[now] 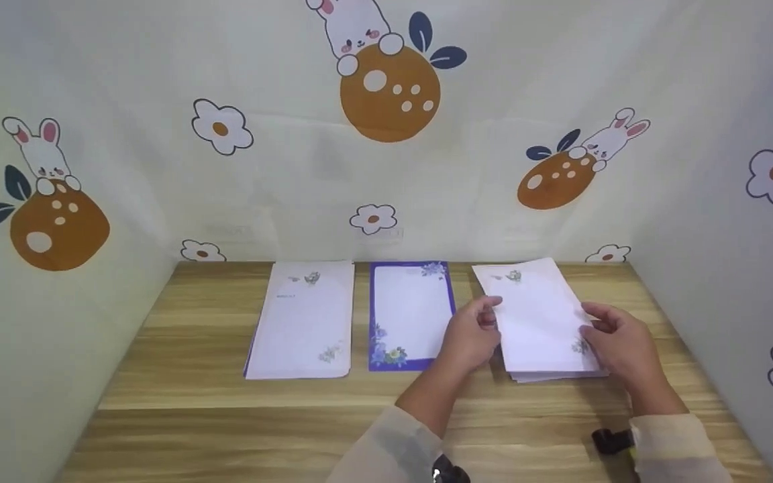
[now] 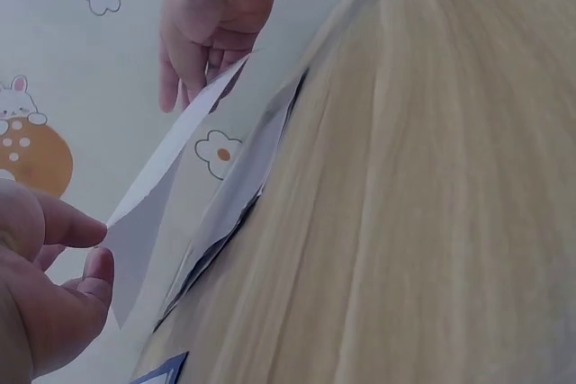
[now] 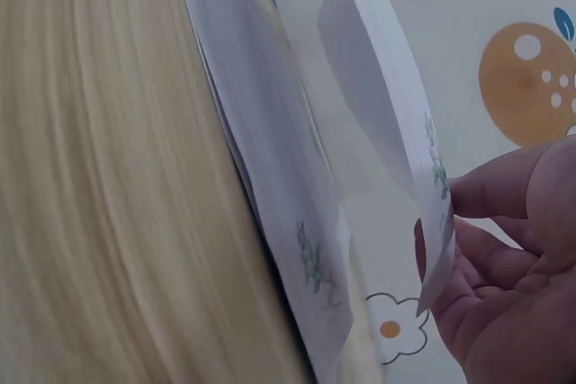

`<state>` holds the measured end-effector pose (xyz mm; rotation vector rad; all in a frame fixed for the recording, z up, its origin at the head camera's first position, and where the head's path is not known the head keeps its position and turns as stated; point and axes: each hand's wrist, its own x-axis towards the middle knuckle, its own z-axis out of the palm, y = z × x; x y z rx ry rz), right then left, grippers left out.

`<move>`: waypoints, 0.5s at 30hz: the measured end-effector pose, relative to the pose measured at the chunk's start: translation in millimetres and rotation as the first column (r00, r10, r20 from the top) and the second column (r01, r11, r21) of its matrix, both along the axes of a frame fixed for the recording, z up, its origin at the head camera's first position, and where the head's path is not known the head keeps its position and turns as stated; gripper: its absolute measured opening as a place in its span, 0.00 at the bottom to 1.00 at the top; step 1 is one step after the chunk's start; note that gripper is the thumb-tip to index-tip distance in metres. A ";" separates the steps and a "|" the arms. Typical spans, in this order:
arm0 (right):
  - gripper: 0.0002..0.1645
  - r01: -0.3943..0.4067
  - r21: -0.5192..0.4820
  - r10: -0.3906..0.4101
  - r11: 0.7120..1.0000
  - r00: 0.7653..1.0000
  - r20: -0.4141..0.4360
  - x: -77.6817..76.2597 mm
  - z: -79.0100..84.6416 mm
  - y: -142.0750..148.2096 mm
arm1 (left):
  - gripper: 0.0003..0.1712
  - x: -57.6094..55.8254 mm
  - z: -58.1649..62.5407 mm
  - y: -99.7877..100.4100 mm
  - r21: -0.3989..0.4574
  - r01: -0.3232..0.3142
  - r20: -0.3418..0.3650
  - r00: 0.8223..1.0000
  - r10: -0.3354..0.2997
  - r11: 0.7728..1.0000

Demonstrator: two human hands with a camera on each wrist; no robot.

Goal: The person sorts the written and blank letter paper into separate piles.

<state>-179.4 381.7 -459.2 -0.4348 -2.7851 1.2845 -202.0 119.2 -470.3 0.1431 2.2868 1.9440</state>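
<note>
A white sheet of paper (image 1: 541,322) with small printed flowers is lifted over the right-hand paper stack (image 3: 270,114). My left hand (image 1: 472,333) pinches its left edge between thumb and finger; in the left wrist view, a gap shows between this sheet (image 2: 171,164) and the papers below. On the opposite edge, my right hand (image 1: 628,345) pinches the sheet near the printed flower, with fingertips showing behind it in the right wrist view. The sheet bends slightly between both hands. Most of the stack is hidden under it in the head view.
A purple-bordered sheet (image 1: 413,315) with blue flowers lies mid-table, close to my left wrist. Further left is another stack of white printed sheets (image 1: 302,329). The wooden table (image 1: 259,429) meets a patterned cloth wall (image 1: 279,188) behind the papers.
</note>
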 end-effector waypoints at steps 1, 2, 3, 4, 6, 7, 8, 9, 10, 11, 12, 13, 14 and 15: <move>0.31 -0.012 0.004 0.012 1.000 1.000 0.003 -1.2 -2.1 1.0 | 0.36 -0.5 -1.0 -0.3 0.004 0.011 0.010 1.000 -0.011 1.000; 0.30 -0.022 0.010 0.022 1.000 1.000 0.004 -2.2 -4.2 1.9 | 0.36 -0.8 -2.3 -0.6 0.006 0.025 0.025 0.999 -0.025 1.000; 0.30 -0.029 0.012 0.029 0.999 1.000 0.005 -2.8 -6.1 2.6 | 0.36 -1.2 -3.7 -1.1 0.008 0.042 0.037 0.998 -0.042 0.999; 0.30 -0.036 0.012 0.036 0.999 0.999 0.006 -3.2 -8.0 3.3 | 0.36 -1.6 -5.1 -1.6 0.012 0.063 0.051 0.997 -0.064 0.998; 0.29 -0.050 0.021 0.050 0.999 0.999 0.000 -3.9 -11.4 4.5 | 0.37 -2.0 -8.4 -2.4 0.017 0.108 0.079 0.991 -0.109 0.994; 0.29 -0.056 0.022 0.056 0.998 0.998 0.001 -3.9 -12.7 4.9 | 0.37 -2.0 -9.6 -2.7 0.019 0.129 0.096 0.987 -0.130 0.991; 0.30 -0.059 0.021 0.059 0.998 0.998 0.006 -3.9 -13.5 5.2 | 0.38 -1.7 -10.8 -3.0 0.018 0.148 0.113 0.982 -0.149 0.989; 0.30 -0.062 0.020 0.062 0.998 0.998 0.012 -3.7 -14.0 5.3 | 0.39 -1.5 -11.9 -3.3 0.019 0.168 0.123 0.978 -0.169 0.986; 0.31 -0.063 0.015 0.063 0.998 0.998 0.021 -3.6 -14.2 5.2 | 0.39 -1.2 -12.9 -3.6 0.023 0.186 0.131 0.973 -0.188 0.982; 0.32 -0.063 0.013 0.063 0.998 0.998 0.030 -3.6 -14.4 5.1 | 0.40 -0.9 -13.7 -3.8 0.028 0.200 0.140 0.969 -0.202 0.979; 0.32 -0.060 0.005 0.059 0.998 0.998 0.038 -3.5 -14.3 4.8 | 0.40 -0.7 -14.2 -4.1 0.036 0.208 0.146 0.967 -0.211 0.977; 0.33 -0.054 0.001 0.054 0.999 0.997 0.046 -3.3 -13.8 4.6 | 0.40 -0.6 -14.4 -4.5 0.040 0.215 0.146 0.965 -0.218 0.976; 0.33 -0.044 -0.003 0.044 0.999 0.998 0.052 -3.1 -12.9 4.2 | 0.40 -0.6 -14.6 -5.1 0.045 0.222 0.142 0.964 -0.226 0.974; 0.33 -0.032 -0.007 0.032 0.999 0.998 0.054 -3.1 -12.2 3.2 | 0.40 -0.6 -14.3 -5.5 0.049 0.224 0.139 0.963 -0.229 0.973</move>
